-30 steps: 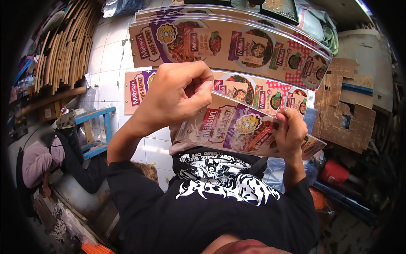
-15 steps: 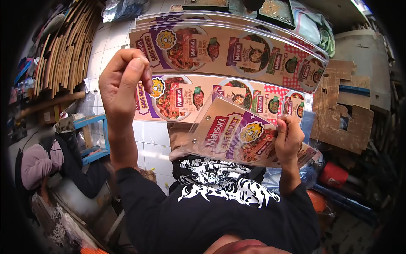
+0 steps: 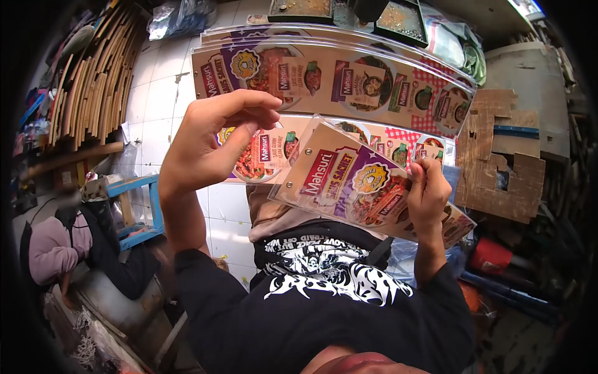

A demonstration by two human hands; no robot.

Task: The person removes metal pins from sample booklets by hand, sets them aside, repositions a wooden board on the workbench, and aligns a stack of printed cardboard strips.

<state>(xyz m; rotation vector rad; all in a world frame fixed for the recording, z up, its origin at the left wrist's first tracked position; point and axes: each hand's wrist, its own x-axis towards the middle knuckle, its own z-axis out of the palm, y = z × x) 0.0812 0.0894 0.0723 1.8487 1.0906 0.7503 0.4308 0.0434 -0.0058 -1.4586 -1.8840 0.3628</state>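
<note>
A printed Mahsuri strip in clear plastic point(image 3: 339, 181) tilts in front of my chest, with metal eyelets along its left end. My right hand point(image 3: 428, 190) pinches its upper edge between thumb and fingers. To the left of the strip, my left hand point(image 3: 215, 140) is raised with thumb and fingers curled but apart, nothing visible between them. Beneath my left hand lies a flat Mahsuri strip point(image 3: 265, 149), partly covered by the hand and the held strip. Farther away rests a stack of similar plastic-covered strips point(image 3: 324, 78).
Two black trays of small parts point(image 3: 402, 22) stand at the far side. Cardboard point(image 3: 498, 162) lies at the right. Wooden slats point(image 3: 99, 75) lean at the left, near a blue frame point(image 3: 140, 237). A seated person point(image 3: 59, 246) is at the lower left.
My left hand moved away from the held strip to the left, then partly back, its fingers parting. The held strip's left end dipped, then rose; my right hand kept its grip.
</note>
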